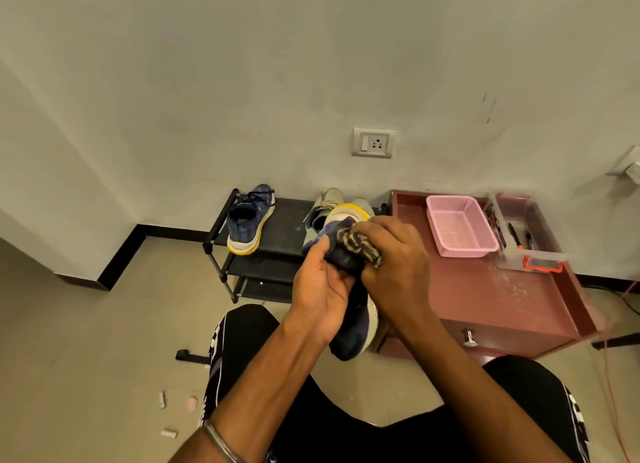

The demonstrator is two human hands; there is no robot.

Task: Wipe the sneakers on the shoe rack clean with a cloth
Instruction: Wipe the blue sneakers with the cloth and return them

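Right hand [394, 258]: we see it clenched round the striped cloth [363, 249], pressing it on the sneaker [349, 310].
Left hand [322, 282]: cupping that sneaker from the left, thumb on the upper.
Sneaker axis: toe up-frame, heel down toward us, held mid-frame between both hands.
Nearer hand: we judge the right, cloth already touching.
Room: rack [291, 220] behind, second sneaker [249, 220] upper left, table [485, 296] just right.
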